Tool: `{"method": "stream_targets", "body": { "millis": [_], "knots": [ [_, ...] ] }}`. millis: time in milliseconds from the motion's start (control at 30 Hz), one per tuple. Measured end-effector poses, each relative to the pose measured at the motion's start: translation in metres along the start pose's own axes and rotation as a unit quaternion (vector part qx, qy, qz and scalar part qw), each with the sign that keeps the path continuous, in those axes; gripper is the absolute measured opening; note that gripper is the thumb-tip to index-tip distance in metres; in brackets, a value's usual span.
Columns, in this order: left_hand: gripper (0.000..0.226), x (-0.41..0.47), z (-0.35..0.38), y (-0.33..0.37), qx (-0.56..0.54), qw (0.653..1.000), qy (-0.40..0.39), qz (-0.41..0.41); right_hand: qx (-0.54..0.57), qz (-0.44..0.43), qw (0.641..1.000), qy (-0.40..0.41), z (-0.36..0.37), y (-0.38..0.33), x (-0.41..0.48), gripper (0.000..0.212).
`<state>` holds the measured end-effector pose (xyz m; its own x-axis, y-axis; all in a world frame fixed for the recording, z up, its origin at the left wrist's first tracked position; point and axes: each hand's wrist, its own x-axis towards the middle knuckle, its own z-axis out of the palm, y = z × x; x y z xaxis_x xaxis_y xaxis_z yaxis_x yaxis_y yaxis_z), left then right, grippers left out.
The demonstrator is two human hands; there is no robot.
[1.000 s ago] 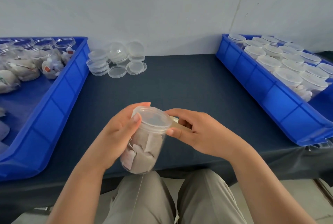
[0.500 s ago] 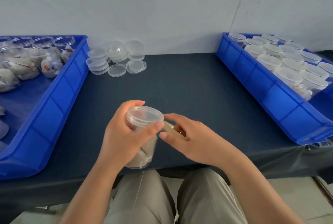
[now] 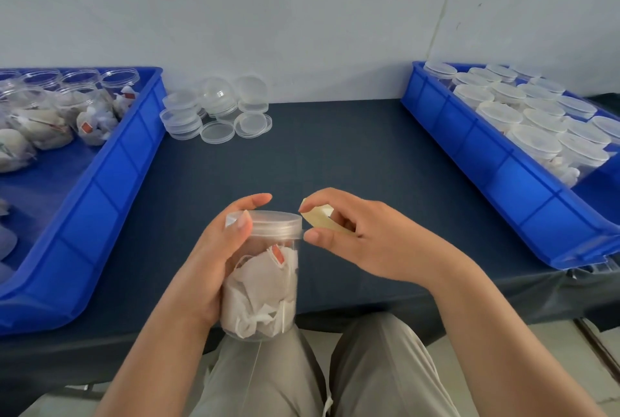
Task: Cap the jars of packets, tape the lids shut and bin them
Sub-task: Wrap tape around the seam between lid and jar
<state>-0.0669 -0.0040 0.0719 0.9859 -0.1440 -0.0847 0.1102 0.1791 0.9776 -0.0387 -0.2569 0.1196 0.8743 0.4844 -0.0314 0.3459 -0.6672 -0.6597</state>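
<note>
Head view: left hand (image 3: 214, 259) grips capped jar (image 3: 273, 227) of packets (image 3: 258, 296); right hand (image 3: 369, 242) pinches tape (image 3: 318, 218).

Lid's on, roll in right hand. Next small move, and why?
Probably press the free end of the tape roll onto the lid rim: the left hand grips the capped jar, and the right hand pinches the roll just beside that rim.

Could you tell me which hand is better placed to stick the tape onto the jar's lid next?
The right hand: its fingers pinch the tape right beside the lid. The left hand is wrapped round the jar, steadying it.
</note>
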Motion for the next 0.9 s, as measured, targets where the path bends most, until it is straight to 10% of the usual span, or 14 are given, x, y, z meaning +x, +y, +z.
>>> {"method": "stream_targets", "body": {
  "millis": [267, 633, 900],
  "knots": [
    [0.084, 0.009, -0.007, 0.006, 0.076, 0.993, -0.079, 0.045, 0.049, -0.014, 0.998, -0.022, 0.009, 0.001, 0.005, 0.049],
    [0.092, 0.005, 0.014, 0.002, 0.283, 0.95, 0.081, 0.11, -0.001, -0.018, 0.999, 0.044, 0.029, 0.002, 0.004, 0.048],
    [0.11, 0.01, 0.005, 0.002, 0.314, 0.944, 0.066, 0.076, -0.028, -0.038, 0.999, -0.006, 0.026, 0.011, -0.005, 0.007]
  ]
}}
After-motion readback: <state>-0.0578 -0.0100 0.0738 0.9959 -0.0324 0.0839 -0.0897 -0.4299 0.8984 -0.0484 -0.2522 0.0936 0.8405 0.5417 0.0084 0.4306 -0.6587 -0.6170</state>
